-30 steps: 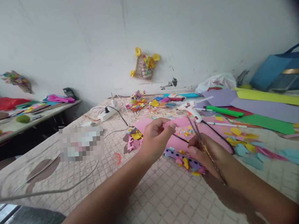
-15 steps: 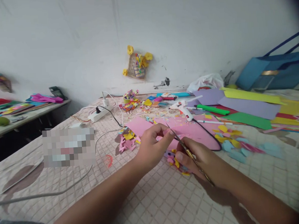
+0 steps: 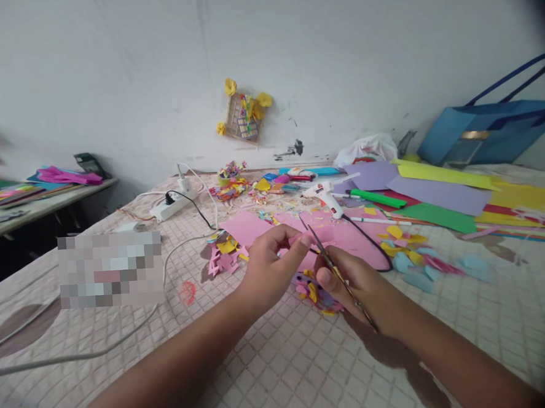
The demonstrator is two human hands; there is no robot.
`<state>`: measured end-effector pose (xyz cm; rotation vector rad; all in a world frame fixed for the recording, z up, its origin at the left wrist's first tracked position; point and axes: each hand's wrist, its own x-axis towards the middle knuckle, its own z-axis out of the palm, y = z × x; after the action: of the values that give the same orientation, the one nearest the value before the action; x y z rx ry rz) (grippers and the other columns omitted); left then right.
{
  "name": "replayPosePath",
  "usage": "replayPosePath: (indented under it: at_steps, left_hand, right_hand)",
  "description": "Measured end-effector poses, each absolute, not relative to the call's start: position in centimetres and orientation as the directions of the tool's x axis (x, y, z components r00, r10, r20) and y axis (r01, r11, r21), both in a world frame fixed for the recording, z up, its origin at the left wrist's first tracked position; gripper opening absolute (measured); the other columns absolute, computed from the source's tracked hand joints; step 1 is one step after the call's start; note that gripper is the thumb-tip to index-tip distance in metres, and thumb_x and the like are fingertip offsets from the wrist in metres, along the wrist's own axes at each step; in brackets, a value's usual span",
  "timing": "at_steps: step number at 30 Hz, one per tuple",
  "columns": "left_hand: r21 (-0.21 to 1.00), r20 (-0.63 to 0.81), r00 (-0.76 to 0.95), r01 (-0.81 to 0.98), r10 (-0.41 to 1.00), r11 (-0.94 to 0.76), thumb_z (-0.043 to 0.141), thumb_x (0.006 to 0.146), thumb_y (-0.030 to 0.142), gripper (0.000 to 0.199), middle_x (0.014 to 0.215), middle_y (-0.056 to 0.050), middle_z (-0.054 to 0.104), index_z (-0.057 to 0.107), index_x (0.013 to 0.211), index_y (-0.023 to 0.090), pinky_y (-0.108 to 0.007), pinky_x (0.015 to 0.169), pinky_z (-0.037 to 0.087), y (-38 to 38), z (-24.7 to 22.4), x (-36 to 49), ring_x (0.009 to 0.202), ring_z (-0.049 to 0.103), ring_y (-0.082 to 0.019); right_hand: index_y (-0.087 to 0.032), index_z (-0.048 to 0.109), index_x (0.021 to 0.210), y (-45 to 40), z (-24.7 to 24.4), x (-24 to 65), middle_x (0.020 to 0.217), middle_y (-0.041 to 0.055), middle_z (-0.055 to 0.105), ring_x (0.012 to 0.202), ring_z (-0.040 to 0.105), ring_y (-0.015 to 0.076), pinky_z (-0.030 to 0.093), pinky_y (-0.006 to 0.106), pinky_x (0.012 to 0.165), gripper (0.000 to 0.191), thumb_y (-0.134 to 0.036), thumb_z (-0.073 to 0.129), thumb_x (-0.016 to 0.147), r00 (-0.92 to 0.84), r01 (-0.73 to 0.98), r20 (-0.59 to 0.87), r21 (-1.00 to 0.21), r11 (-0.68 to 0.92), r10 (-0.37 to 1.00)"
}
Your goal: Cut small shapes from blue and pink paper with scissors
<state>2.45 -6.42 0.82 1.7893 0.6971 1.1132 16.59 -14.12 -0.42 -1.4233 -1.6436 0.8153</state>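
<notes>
My right hand [image 3: 354, 285] is closed around a pair of scissors [image 3: 332, 267] with gold-coloured handles, their slim dark blades slightly parted and pointing up and left. My left hand [image 3: 271, 262] pinches a small piece of pink paper [image 3: 319, 234] between thumb and forefinger, right by the blades. Much of that piece is hidden by the fingers or blends with the pink sheet [image 3: 246, 225] behind it. Below the hands lies a clump of purple, yellow and pink paper scraps [image 3: 315, 295]. Pink and yellow offcuts [image 3: 223, 256] lie left of my left hand.
A white glue gun [image 3: 326, 197] with a black cord rests beyond the hands. Yellow and blue paper petals [image 3: 402, 251] lie to the right, coloured sheets [image 3: 442, 195] and a blue bag [image 3: 490, 132] farther back. At left are a power strip [image 3: 173, 207] and a white cable [image 3: 110, 348].
The scissor blades have parted from nearly closed. Both hands stay close together in the same pose, and the whole view has shifted slightly, moving the scene leftward.
</notes>
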Motion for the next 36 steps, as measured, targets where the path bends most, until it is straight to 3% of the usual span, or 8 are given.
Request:
replayPosePath:
  at_steps: [8,13,23,29,36]
  left_hand:
    - [0.908,0.39,0.417,-0.026,0.821,-0.418,0.057,0.078,0.032,0.02,0.062,0.001,0.053,0.054,0.066,0.016,-0.022,0.056,0.038,-6.9,1.01,2.8,0.06,0.047,-0.01]
    - [0.912,0.384,0.422,-0.036,0.821,-0.408,0.056,0.078,0.031,0.019,0.063,0.001,0.053,0.054,0.067,0.016,-0.023,0.058,0.038,-6.91,0.92,2.85,0.061,0.047,-0.01]
    - [0.815,0.52,0.39,0.037,0.76,-0.578,0.053,0.08,0.029,0.017,0.067,-0.001,0.056,0.054,0.068,0.017,-0.025,0.063,0.039,-6.76,0.78,2.47,0.067,0.051,-0.013]
    - [0.813,0.508,0.415,0.061,0.755,-0.58,0.052,0.081,0.028,0.017,0.066,0.0,0.056,0.053,0.068,0.017,-0.024,0.062,0.039,-6.73,0.89,2.5,0.065,0.051,-0.012]
    - [0.826,0.491,0.412,0.06,0.767,-0.561,0.053,0.08,0.027,0.016,0.065,0.0,0.056,0.053,0.067,0.017,-0.025,0.061,0.039,-6.83,0.83,2.57,0.065,0.05,-0.012]
  right_hand:
    - [-0.02,0.044,0.08,-14.08,-0.46,16.22,0.071,0.0016,0.054,0.061,0.05,0.0148,0.041,0.026,0.053,0.035,-0.055,0.043,0.085,-0.045,0.444,0.171,-0.879,0.173,0.984]
    - [-0.019,0.045,0.08,-13.92,-0.58,16.38,0.07,-0.0006,0.048,0.061,0.044,0.0136,0.038,0.026,0.054,0.039,-0.058,0.043,0.084,-0.023,0.527,0.201,-0.83,0.183,0.979]
    - [-0.02,0.042,0.072,-14.02,-0.3,16.45,0.062,-0.0021,0.046,0.055,0.043,0.0131,0.034,0.025,0.048,0.039,-0.058,0.046,0.081,-0.037,0.53,0.153,-0.835,0.149,0.988]
    - [-0.02,0.043,0.073,-13.86,-0.48,16.56,0.063,-0.0016,0.045,0.057,0.041,0.0136,0.033,0.025,0.05,0.042,-0.061,0.043,0.081,-0.019,0.595,0.205,-0.784,0.176,0.979]
    - [-0.021,0.041,0.07,-13.91,-0.31,16.44,0.06,-0.0023,0.044,0.053,0.04,0.013,0.03,0.025,0.048,0.041,-0.06,0.047,0.08,-0.014,0.557,0.189,-0.814,0.164,0.982]
